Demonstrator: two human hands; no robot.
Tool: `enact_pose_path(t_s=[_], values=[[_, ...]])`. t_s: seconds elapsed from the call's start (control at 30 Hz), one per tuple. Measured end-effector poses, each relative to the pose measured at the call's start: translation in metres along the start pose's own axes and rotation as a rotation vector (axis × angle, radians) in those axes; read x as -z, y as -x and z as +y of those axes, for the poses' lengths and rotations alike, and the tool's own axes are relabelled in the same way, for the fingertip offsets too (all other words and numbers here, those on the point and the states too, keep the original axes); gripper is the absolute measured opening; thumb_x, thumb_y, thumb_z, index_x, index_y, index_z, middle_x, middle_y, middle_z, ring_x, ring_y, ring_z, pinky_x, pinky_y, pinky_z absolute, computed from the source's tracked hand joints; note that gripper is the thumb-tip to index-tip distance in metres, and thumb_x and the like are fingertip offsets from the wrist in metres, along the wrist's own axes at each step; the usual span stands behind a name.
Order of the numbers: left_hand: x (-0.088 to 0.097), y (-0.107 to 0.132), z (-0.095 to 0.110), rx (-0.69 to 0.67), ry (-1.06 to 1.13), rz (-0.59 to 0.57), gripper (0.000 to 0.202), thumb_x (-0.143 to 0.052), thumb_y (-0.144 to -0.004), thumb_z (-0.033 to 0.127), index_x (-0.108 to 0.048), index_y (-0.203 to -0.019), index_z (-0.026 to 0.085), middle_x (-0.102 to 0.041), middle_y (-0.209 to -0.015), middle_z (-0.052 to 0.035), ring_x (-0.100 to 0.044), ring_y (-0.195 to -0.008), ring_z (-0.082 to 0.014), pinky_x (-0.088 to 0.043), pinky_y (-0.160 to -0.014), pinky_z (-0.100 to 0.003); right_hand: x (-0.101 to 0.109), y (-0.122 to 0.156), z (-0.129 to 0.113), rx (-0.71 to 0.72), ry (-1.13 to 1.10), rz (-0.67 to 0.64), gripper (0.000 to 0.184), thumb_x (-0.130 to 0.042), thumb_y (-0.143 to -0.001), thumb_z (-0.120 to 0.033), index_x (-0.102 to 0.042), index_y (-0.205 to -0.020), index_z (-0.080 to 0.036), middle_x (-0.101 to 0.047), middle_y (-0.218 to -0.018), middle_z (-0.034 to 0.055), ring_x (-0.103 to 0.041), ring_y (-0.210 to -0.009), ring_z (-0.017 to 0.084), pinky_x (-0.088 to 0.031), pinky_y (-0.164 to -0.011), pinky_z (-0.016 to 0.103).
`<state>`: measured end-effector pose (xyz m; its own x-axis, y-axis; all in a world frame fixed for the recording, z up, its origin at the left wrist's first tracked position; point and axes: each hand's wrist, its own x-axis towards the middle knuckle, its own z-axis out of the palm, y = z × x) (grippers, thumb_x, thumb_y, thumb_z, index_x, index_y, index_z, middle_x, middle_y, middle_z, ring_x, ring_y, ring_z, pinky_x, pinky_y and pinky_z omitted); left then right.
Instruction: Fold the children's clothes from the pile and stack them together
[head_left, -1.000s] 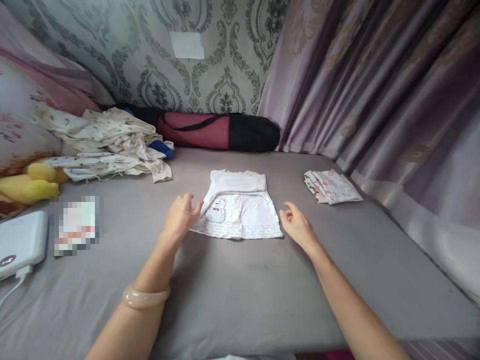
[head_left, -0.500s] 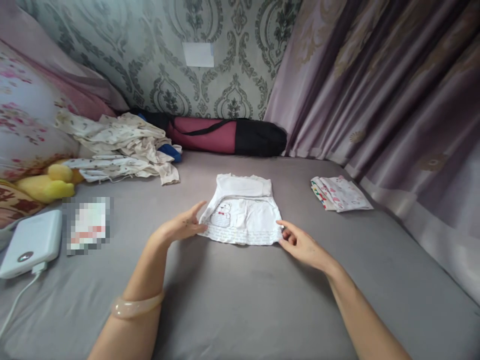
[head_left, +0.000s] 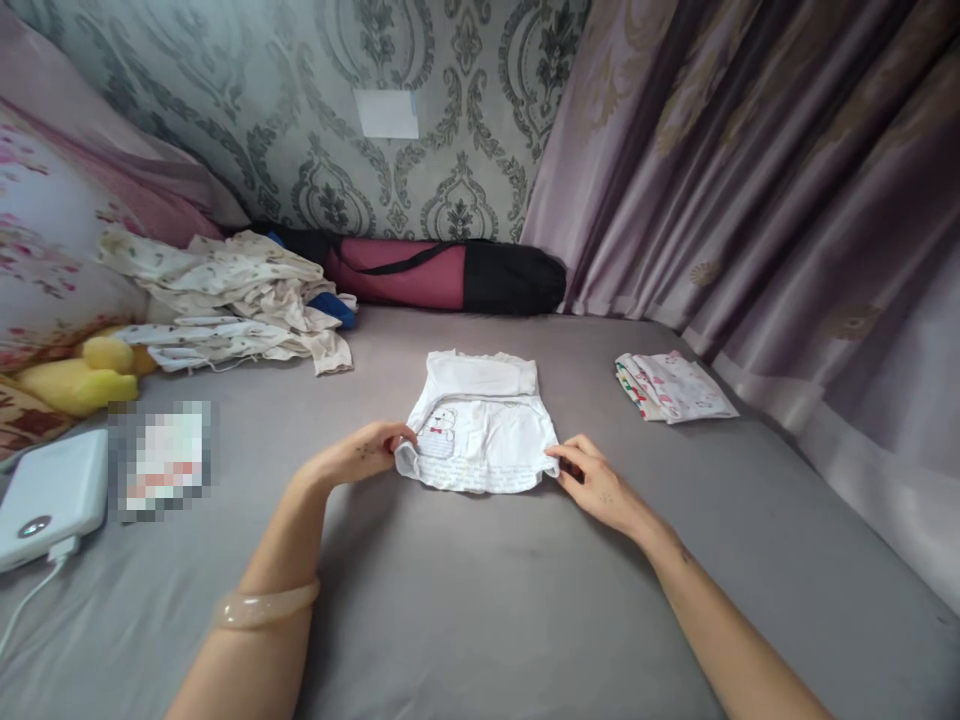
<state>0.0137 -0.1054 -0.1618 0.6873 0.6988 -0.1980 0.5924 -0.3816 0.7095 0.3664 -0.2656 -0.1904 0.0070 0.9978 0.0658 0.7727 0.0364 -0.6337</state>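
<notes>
A small white shirt (head_left: 487,440) with a bear print and lines of lettering lies on the grey sheet (head_left: 480,600), its far part folded over toward me. My left hand (head_left: 367,452) pinches the near left corner, which is lifted and curled up. At the near right corner, my right hand (head_left: 592,480) grips the cloth between thumb and fingers. The shirt's middle rests flat between both hands. A pale bangle (head_left: 266,607) circles my left forearm.
Folded printed clothes (head_left: 675,387) lie to the right. Crumpled clothes (head_left: 240,300), a yellow plush toy (head_left: 82,380), a white power bank (head_left: 56,495) with a cable and a blurred-out item (head_left: 166,460) are at left. A maroon and black long bag (head_left: 450,275) lies along the wall.
Both hands have closed on the shirt's near corners. The left corner has been lifted and curls inward. The whole view has shifted slightly.
</notes>
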Motion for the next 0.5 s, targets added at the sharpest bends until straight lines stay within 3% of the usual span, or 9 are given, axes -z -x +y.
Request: enact_pose_path(t_s=[0.13,0.2,0.3,0.4,0.5], values=[[0.006,-0.006,-0.005,-0.036,-0.004,0.038,0.028,-0.06,-0.075,0.039,-0.073,-0.087,0.017,-0.056,-0.077,-0.0013,-0.049,-0.069,-0.0147,-0.041,-0.064,-0.022,0.005,-0.005,0.004,0.006,-0.03,-0.003,0.033,-0.045,-0.093,-0.039,-0.068,-0.111,-0.025,-0.056,-0.111,0.0066,-0.058,-0.076,0.013,-0.05,-0.071,0.028],[0.015,-0.007,-0.002,-0.037,0.042,0.065,0.036,-0.062,-0.076,0.049,-0.074,-0.085,0.017,-0.058,-0.082,-0.003,-0.051,-0.073,-0.0157,-0.042,-0.065,-0.022,0.012,-0.012,0.004,0.031,-0.057,0.007,0.032,-0.046,-0.093,-0.042,-0.07,-0.104,-0.024,-0.058,-0.115,0.008,-0.06,-0.093,0.017,-0.05,-0.083,0.031],[0.029,-0.009,0.007,-0.041,0.196,0.063,0.04,-0.064,-0.076,0.054,-0.074,-0.092,0.019,-0.063,-0.093,-0.0043,-0.057,-0.085,-0.0184,-0.046,-0.076,-0.024,0.024,-0.027,0.0,0.061,-0.167,0.009,0.032,-0.05,-0.091,-0.044,-0.071,-0.102,-0.022,-0.062,-0.121,0.0087,-0.055,-0.115,0.022,-0.04,-0.103,0.037],[0.037,-0.017,0.009,-0.051,0.419,0.041,0.037,-0.066,-0.078,0.05,-0.074,-0.098,0.02,-0.07,-0.1,-0.0045,-0.06,-0.097,-0.0209,-0.045,-0.091,-0.03,0.032,-0.046,-0.003,0.008,-0.343,-0.039,0.037,-0.052,-0.088,-0.046,-0.068,-0.111,-0.021,-0.067,-0.114,0.0072,-0.059,-0.111,0.023,-0.041,-0.102,0.037],[0.033,-0.035,0.0,-0.061,0.628,0.106,0.037,-0.071,-0.074,0.047,-0.074,-0.095,0.017,-0.073,-0.097,-0.007,-0.063,-0.095,-0.0221,-0.045,-0.092,-0.033,0.034,-0.066,-0.002,-0.063,-0.454,-0.003,0.037,-0.054,-0.085,-0.045,-0.069,-0.106,-0.019,-0.071,-0.099,0.004,-0.062,-0.098,0.022,-0.046,-0.091,0.034]])
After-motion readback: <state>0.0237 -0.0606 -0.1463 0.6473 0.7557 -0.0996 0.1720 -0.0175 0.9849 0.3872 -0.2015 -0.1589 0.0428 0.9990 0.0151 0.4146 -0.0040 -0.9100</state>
